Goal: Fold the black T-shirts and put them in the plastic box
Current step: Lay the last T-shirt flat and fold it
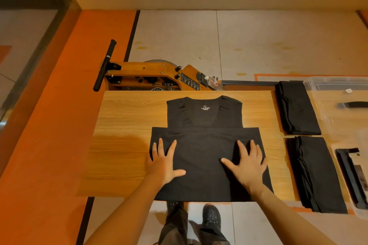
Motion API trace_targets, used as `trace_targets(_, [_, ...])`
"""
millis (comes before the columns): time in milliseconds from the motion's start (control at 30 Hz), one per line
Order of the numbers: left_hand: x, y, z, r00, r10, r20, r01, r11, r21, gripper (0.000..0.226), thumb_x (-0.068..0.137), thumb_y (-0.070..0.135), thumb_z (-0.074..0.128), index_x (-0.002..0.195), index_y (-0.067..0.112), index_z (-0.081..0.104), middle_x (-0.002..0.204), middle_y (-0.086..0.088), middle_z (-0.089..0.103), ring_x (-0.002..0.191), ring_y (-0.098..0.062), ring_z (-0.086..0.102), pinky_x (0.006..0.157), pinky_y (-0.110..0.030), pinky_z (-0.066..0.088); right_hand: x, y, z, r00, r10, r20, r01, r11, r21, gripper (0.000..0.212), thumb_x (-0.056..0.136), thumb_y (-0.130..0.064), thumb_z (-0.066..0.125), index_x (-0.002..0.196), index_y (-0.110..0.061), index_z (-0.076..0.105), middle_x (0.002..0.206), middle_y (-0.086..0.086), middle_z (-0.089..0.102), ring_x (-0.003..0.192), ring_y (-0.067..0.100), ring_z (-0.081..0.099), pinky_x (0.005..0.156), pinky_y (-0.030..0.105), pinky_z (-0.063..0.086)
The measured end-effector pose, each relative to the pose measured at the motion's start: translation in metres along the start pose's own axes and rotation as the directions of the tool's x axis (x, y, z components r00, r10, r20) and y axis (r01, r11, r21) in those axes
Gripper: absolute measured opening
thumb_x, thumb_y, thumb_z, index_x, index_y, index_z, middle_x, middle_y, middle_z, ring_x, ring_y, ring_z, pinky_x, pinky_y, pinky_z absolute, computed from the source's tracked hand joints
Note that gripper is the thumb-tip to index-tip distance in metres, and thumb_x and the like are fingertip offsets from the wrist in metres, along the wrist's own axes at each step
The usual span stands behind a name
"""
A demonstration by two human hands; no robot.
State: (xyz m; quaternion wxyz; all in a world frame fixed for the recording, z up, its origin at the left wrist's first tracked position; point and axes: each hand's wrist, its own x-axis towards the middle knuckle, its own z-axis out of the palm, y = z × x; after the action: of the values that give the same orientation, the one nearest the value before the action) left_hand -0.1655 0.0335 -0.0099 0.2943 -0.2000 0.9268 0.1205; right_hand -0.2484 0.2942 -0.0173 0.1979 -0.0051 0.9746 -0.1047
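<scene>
both palms flat on the half-folded shirt

left hand (165, 162) lies spread, fingers straight, on the near left part of the black t-shirt (205, 145); right hand (248, 162) mirrors it on the near right, holding nothing. the shirt sits mid tabletop (127, 121), long axis running away from the person, hem flap doubled up, collar at the far end, so the next fold likely goes forward with both hands equally close. further right, two folded stacks (298, 107), then the plastic box (336, 84) at the far right corner. orange wall left, a wooden machine (151, 75) behind.
</scene>
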Motion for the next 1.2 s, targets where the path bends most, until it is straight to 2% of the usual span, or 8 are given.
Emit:
trace_targets(133, [0.02,-0.01,-0.02,0.987,-0.048,-0.156,0.04,0.998,-0.051,0.086,0.086,0.064,0.052,0.152,0.039,0.003,0.162,-0.008,-0.004,0.148,-0.031,0.0,0.117,-0.046,0.015,0.029,0.006,-0.019,0.983,0.073,-0.169,-0.04,0.981,0.19,0.066,0.093,-0.047,0.059,0.148,-0.017,0.04,0.155,0.017,0.033,0.142,0.036,0.027,0.115,0.053,0.025])
trace_targets(367, [0.064,-0.032,-0.062,0.943,-0.103,-0.316,0.043,0.98,-0.192,0.048,0.094,0.037,0.058,0.138,0.021,0.048,0.133,-0.009,0.051,0.122,-0.027,0.048,0.098,-0.04,0.039,0.074,0.021,-0.04,0.977,0.169,-0.129,-0.114,0.929,0.351,0.056,0.094,-0.021,0.064,0.145,-0.007,0.043,0.138,0.019,0.054,0.127,0.037,0.051,0.105,0.047,0.042])
trace_targets(700, [0.088,-0.048,-0.057,0.929,-0.235,-0.285,0.145,0.942,-0.303,0.029,0.091,0.028,0.064,0.119,0.022,0.055,0.111,-0.002,0.06,0.1,-0.025,0.058,0.082,-0.036,0.048,0.096,0.021,-0.04,0.936,0.337,-0.104,-0.27,0.875,0.402,0.039,0.095,-0.023,0.063,0.128,-0.003,0.057,0.12,0.019,0.064,0.111,0.038,0.06,0.095,0.048,0.048])
trace_targets(800, [0.091,-0.057,-0.056,0.946,-0.256,-0.197,0.158,0.898,-0.41,0.003,0.09,0.019,0.063,0.09,0.018,0.06,0.095,-0.003,0.064,0.086,-0.023,0.06,0.072,-0.034,0.048,0.097,0.023,-0.037,0.936,0.35,-0.033,-0.302,0.847,0.437,0.026,0.093,-0.021,0.065,0.116,-0.009,0.06,0.11,0.015,0.067,0.102,0.035,0.062,0.093,0.051,0.049])
trace_targets(867, [0.089,-0.062,-0.054,0.952,-0.247,-0.18,0.133,0.865,-0.484,0.014,0.088,0.013,0.063,0.075,0.018,0.06,0.085,-0.003,0.065,0.081,-0.021,0.061,0.065,-0.031,0.047,0.097,0.024,-0.036,0.942,0.335,-0.035,-0.286,0.85,0.442,0.017,0.093,-0.019,0.065,0.106,-0.01,0.062,0.101,0.012,0.067,0.098,0.035,0.063,0.089,0.048,0.049])
trace_targets(1000, [0.079,-0.063,-0.056,0.946,-0.258,-0.196,0.087,0.785,-0.614,0.009,0.09,0.009,0.059,0.082,0.014,0.06,0.085,0.0,0.061,0.082,-0.018,0.057,0.064,-0.026,0.04,0.095,0.023,-0.04,0.941,0.333,-0.061,-0.246,0.795,0.554,0.01,0.093,-0.014,0.061,0.095,-0.004,0.061,0.085,0.01,0.063,0.087,0.032,0.062,0.071,0.035,0.042])
trace_targets(1100, [0.073,-0.062,-0.061,0.942,-0.265,-0.206,0.067,0.75,-0.658,0.006,0.092,0.009,0.058,0.088,0.014,0.057,0.084,-0.001,0.058,0.082,-0.018,0.055,0.06,-0.022,0.038,0.095,0.021,-0.046,0.94,0.336,-0.053,-0.227,0.735,0.639,0.012,0.093,-0.01,0.062,0.102,-0.003,0.06,0.093,0.01,0.062,0.095,0.032,0.062,0.075,0.033,0.042])
trace_targets(1200, [0.07,-0.061,-0.065,0.946,-0.27,-0.177,0.056,0.676,-0.735,0.011,0.088,0.007,0.062,0.097,0.013,0.058,0.085,-0.001,0.059,0.084,-0.017,0.055,0.059,-0.018,0.036,0.091,0.02,-0.053,0.933,0.358,-0.028,-0.233,0.663,0.712,0.035,0.092,-0.012,0.066,0.125,-0.002,0.058,0.113,0.012,0.061,0.111,0.032,0.059,0.089,0.036,0.048])
